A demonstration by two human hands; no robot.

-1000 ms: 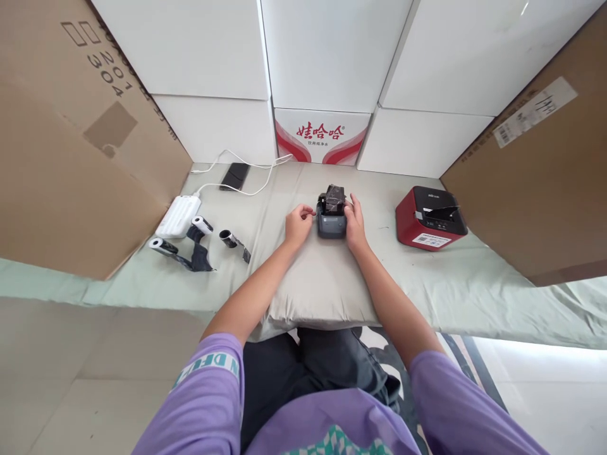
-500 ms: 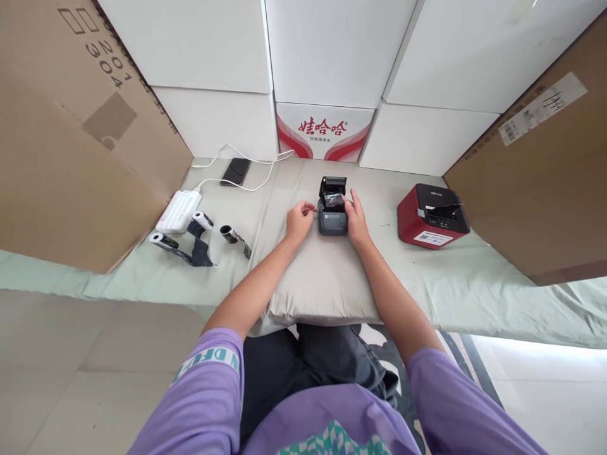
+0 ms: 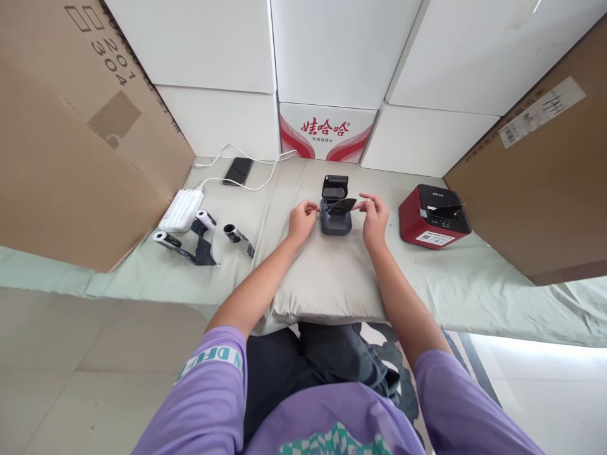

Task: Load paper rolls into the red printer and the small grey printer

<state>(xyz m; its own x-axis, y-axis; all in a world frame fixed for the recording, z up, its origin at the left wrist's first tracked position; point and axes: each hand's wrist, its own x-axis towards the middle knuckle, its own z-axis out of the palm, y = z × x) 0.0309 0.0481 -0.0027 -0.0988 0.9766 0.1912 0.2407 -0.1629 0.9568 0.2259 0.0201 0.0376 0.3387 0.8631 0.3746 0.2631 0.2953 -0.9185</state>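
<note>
A small dark-grey portable label printer point(image 3: 336, 224) stands on the cloth in front of me with its lid point(image 3: 335, 184) raised. A strip of dark film point(image 3: 344, 206) sticks out over its opening to the right. Beside the printer's left edge is my left hand point(image 3: 303, 221), fingers curled and pinched together; whatever is between the fingertips is too small to make out. My right hand point(image 3: 374, 218) is at the right, off the printer body, with fingers apart and one fingertip at the film's right end.
A red and black printer point(image 3: 434, 218) stands to the right. Leftward lie used ribbon rolls point(image 3: 203, 253), another roll point(image 3: 232, 234), a white power bank point(image 3: 181, 212) with a cable and a phone point(image 3: 238, 170). Cardboard boxes point(image 3: 57, 139) and white boxes point(image 3: 215, 120) surround the surface.
My right hand has moved right, away from the printer's side. The film now sticks out rightward over the opening. My left hand stays at the printer's left edge.
</note>
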